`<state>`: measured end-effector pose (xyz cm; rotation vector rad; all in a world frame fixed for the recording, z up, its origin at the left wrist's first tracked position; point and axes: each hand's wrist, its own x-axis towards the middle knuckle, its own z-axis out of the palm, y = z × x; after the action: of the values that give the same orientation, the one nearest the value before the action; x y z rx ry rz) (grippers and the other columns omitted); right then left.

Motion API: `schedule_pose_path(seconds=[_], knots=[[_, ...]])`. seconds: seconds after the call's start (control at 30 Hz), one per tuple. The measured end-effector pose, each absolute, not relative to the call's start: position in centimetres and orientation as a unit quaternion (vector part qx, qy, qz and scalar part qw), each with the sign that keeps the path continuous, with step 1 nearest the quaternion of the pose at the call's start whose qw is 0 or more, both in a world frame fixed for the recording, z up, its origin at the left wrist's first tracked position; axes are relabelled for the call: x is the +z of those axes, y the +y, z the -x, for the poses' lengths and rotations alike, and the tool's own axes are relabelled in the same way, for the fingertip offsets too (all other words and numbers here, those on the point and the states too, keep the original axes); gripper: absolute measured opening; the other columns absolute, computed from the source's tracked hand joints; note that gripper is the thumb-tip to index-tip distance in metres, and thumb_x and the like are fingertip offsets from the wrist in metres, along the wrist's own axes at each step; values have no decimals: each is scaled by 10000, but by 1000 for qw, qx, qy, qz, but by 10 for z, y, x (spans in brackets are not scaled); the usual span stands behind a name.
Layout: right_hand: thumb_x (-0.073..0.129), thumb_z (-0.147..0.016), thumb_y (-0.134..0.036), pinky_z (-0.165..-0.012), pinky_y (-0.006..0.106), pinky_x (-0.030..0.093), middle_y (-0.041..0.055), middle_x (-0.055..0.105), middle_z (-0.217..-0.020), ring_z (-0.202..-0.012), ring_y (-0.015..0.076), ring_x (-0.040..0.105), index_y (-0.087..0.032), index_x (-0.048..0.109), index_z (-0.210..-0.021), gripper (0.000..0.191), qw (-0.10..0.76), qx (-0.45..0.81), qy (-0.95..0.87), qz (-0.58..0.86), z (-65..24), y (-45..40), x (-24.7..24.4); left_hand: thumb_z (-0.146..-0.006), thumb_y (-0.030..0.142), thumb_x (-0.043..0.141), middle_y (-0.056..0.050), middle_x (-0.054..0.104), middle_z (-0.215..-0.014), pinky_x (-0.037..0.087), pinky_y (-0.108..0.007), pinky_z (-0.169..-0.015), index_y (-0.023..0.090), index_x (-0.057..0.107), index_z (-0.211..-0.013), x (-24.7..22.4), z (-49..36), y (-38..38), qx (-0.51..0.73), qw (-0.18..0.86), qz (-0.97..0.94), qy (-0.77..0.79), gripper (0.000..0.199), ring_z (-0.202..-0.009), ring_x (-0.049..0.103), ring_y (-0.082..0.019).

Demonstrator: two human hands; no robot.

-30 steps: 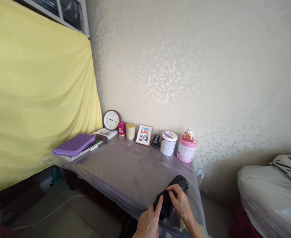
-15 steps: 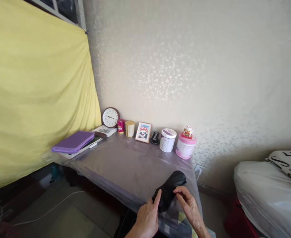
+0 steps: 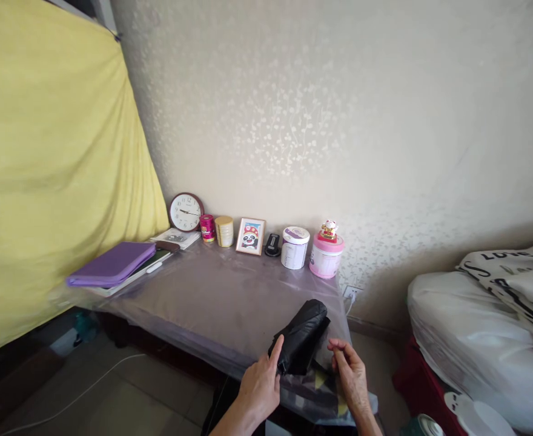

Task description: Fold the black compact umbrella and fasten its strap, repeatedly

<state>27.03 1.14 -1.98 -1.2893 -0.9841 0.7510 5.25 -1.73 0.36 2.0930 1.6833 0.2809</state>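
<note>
A black folded bundle of fabric, like a compact umbrella point(image 3: 303, 333), lies slantwise near the right front corner of the table. My left hand point(image 3: 261, 381) is at its near left end, the index finger stretched along it and the other fingers curled under or behind. To the right, my right hand point(image 3: 350, 372) has thumb and index finger pinched together at a dark strap point(image 3: 318, 366) or flap that runs out from the bundle. The strap's end at the fingertips is too small to make out.
Along the wall stand a clock point(image 3: 186, 212), a pink can point(image 3: 207, 227), a yellow-lidded jar point(image 3: 224, 232), a panda picture point(image 3: 251, 237), a black object point(image 3: 272, 245), a white tub point(image 3: 294, 248) and a pink tub point(image 3: 325, 257). Purple folder point(image 3: 112, 264) at left; wrapped bedding point(image 3: 470, 327) at right.
My right hand has moved away from the bundle to the right, drawing out a dark strip. The bundle looks turned a little, and the whole view has shifted right.
</note>
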Motion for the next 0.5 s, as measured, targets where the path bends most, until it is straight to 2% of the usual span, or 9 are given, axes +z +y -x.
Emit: schedule_pose_path(seconds=[0.1, 0.23, 0.3, 0.4, 0.47, 0.5], knots=[[605, -648, -433, -426, 221, 365, -8, 573, -623, -427, 84, 400, -167, 641, -794, 305, 619, 325, -443, 561, -271, 12, -25, -747, 170, 479, -52, 591, -967, 416, -335, -782, 335, 89, -1382, 6, -47, -12, 155, 303, -728, 595, 764, -891, 576, -213], [602, -658, -442, -441, 225, 366, -10, 573, -598, -434, 92, 412, -164, 648, -817, 323, 601, 329, -460, 564, -278, 12, -32, -753, 253, 462, 31, 543, -670, 443, -274, -560, 315, 80, -1378, 13, -35, -3, 208, 570, -583, 541, 736, -548, 552, -133], [596, -671, -442, -450, 224, 368, -20, 550, -563, -440, 96, 419, -164, 650, -829, 324, 601, 328, -465, 562, -280, 12, -34, -761, 309, 456, 49, 511, -612, 435, -265, -505, 291, 85, -1374, 15, -28, 1, 220, 647, -520, 512, 717, -502, 536, -132], [590, -679, -441, -455, 223, 374, -21, 550, -567, -447, 96, 424, -166, 650, -834, 321, 601, 328, -460, 565, -279, 11, -36, -811, 397, 389, -1, 567, -690, 446, -284, -533, 243, 35, -1379, 17, -18, 4, 236, 648, -498, 525, 687, -574, 577, -159], [596, -669, -448, -453, 223, 376, -9, 576, -606, -451, 95, 430, -167, 649, -831, 329, 599, 330, -456, 570, -279, 11, -37, -840, 401, 351, -75, 601, -877, 451, -297, -612, 217, -34, -1386, 19, -14, 4, 241, 563, -542, 575, 692, -675, 602, -170], [600, -663, -454, -451, 223, 375, -4, 586, -621, -451, 94, 432, -167, 649, -827, 334, 598, 329, -454, 573, -280, 11, -37, -854, 379, 335, -104, 587, -980, 446, -303, -667, 214, -41, -1390, 20, -14, 3, 235, 487, -583, 606, 675, -747, 606, -178]])
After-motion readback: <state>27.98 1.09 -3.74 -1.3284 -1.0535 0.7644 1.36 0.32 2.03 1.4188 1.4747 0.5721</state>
